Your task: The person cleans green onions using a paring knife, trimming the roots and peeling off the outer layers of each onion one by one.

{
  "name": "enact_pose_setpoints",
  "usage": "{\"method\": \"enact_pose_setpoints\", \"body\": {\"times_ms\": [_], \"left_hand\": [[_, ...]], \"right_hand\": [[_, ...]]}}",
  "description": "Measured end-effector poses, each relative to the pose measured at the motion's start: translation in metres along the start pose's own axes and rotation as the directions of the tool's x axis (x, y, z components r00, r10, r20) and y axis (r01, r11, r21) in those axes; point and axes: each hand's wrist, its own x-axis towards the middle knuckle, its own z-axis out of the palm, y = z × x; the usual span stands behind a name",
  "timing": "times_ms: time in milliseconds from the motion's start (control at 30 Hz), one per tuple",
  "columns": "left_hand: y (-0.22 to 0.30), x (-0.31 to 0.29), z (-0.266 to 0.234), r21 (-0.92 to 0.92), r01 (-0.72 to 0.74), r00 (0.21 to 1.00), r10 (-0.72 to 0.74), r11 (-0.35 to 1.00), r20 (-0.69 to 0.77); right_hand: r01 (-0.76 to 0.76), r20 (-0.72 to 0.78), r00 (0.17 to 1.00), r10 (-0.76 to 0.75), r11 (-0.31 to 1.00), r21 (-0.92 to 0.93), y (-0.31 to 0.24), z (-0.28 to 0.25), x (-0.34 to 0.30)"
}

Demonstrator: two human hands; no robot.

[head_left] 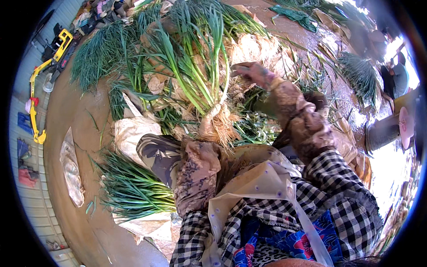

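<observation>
L hand (207, 127) clamped round root end of green onion bunch (213, 94), just beyond L knee (159, 155), prob. so leaves stay clear. R hand (254, 73) nr stalks, blurred; can't tell if fingers apart/together.

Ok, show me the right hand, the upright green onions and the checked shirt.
Right hand (254, 74), head view: middle of the hand.
Upright green onions (199, 83), head view: green stems.
Checked shirt (338, 172), head view: right sleeve.
</observation>
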Motion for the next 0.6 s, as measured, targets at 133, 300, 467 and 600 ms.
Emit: {"method": "enact_pose_setpoints", "body": {"times_ms": [133, 300, 467, 600], "left_hand": [[-0.002, -0.008, -0.009, 0.002, 0.071, 0.997, -0.071, 0.997, 0.0], [-0.006, -0.005, -0.01, -0.026, 0.107, 0.994, -0.108, 0.994, -0.019], [-0.006, -0.005, -0.007, 0.002, 0.168, 0.985, -0.168, 0.986, 0.034], [-0.014, 0.002, -0.015, -0.021, 0.059, 0.99, -0.055, 0.998, 0.131]], "right_hand": [[-0.111, 0.218, 0.973, -0.069, 0.691, 0.714, 0.014, 0.054, 0.036], [0.098, 0.197, 0.929, -0.313, 0.723, 0.684, 0.007, 0.048, 0.031], [0.121, 0.191, 0.935, -0.3, 0.772, 0.624, -0.007, 0.04, 0.011], [0.16, 0.257, 0.867, -0.426, 0.727, 0.667, -0.013, 0.04, 0.011]]}}
